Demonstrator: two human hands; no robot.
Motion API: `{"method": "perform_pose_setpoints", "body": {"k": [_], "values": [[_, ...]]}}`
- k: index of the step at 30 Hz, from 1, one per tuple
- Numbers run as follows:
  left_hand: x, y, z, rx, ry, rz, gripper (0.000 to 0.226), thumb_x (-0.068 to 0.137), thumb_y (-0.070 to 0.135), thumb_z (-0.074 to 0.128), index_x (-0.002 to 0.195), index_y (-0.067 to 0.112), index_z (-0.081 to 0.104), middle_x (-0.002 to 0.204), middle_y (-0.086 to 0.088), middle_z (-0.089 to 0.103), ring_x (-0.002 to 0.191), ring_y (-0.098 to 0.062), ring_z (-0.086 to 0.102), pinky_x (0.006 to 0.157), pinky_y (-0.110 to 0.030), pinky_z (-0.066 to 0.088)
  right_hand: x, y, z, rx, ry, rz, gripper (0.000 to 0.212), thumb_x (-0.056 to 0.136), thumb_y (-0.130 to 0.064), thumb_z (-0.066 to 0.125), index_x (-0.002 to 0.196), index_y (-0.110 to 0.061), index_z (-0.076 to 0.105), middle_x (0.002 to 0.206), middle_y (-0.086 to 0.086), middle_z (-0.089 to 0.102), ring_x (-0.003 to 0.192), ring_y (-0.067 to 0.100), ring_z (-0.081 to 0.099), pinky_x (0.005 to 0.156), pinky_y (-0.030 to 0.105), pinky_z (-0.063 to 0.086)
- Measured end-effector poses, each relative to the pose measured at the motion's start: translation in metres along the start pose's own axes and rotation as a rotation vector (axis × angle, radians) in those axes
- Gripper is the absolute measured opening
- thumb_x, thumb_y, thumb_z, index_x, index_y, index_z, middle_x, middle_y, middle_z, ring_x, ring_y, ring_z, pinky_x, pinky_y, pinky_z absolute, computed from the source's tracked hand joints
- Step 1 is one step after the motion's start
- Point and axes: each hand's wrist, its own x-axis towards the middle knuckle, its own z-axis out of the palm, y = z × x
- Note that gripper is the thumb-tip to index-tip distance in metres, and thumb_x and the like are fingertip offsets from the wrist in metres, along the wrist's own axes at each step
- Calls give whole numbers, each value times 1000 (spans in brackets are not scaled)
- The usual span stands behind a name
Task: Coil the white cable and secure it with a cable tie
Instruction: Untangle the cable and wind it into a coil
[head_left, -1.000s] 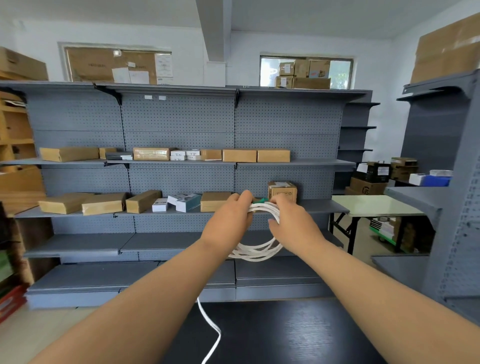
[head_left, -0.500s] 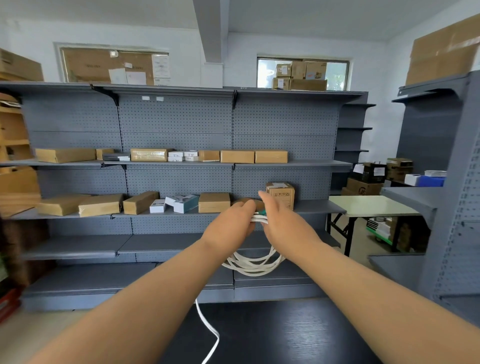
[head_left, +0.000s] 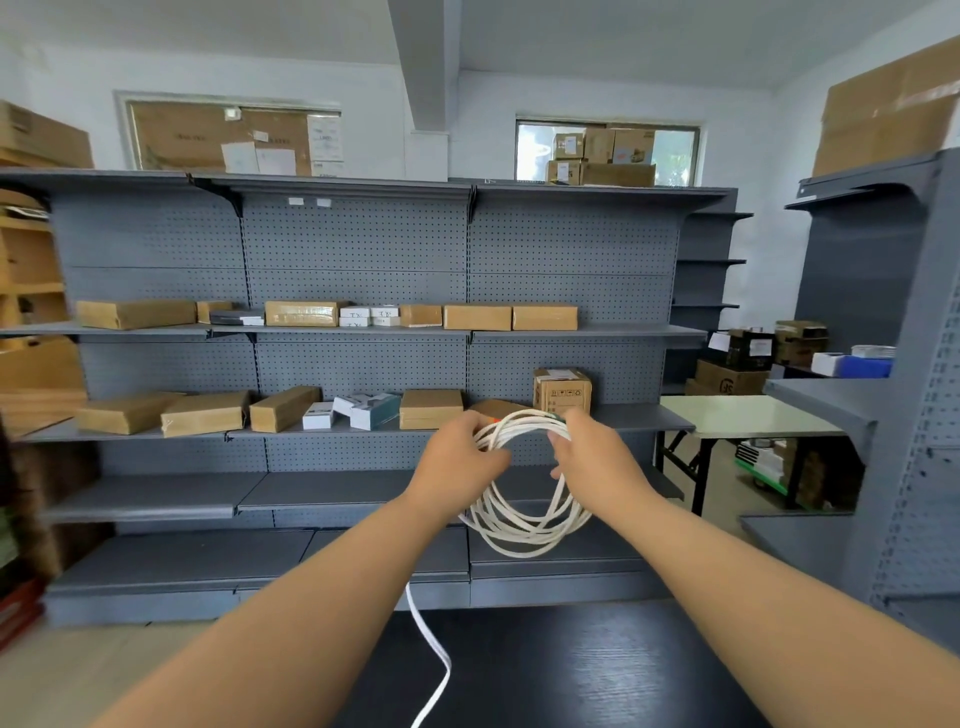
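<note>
The white cable (head_left: 524, 530) hangs as a round coil of several loops, held up in front of me at chest height. My left hand (head_left: 457, 462) grips the coil's left side, fingers curled round the strands. Across from it, my right hand (head_left: 597, 462) grips the right side of the coil near the top. A loose tail of the cable (head_left: 431, 649) drops from under my left forearm down past the black table. A small green and orange bit shows at the top of the coil by my right hand; I cannot tell what it is.
A black table (head_left: 571, 670) lies right below my arms. Grey pegboard shelves (head_left: 363, 332) with cardboard boxes fill the wall ahead. A pale folding table (head_left: 743, 415) stands at the right, beside another grey shelf unit (head_left: 909, 364).
My hands have moved apart, spreading the coil into a wider open ring. Before, they were pressed close together at the coil's top.
</note>
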Motion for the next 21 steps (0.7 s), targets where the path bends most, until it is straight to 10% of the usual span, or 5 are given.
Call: {"method": "perform_pose_setpoints", "body": {"k": [8,15,21], "values": [[2,0,-6,241,66,201,9,89,14,53,96,18,50,78,-3,57,71,-24,54,65,-35,46,0,-3,-9,11,-15,-120,22,96,-24,47,116,-15,48,102,6,58,91,25,58,72,33,46],[8,4,-9,514,72,296,24,87,15,53,111,14,57,99,-11,58,91,-31,57,74,-43,48,-7,-13,-12,-191,40,-335,57,90,-20,56,140,-17,29,141,7,34,123,27,44,98,37,40],[12,3,-7,553,28,317,22,89,16,53,110,10,58,104,-11,59,95,-29,57,77,-37,46,-5,-17,-3,-282,-137,-269,28,99,-23,39,124,-11,41,112,12,56,89,28,52,72,38,42]]}}
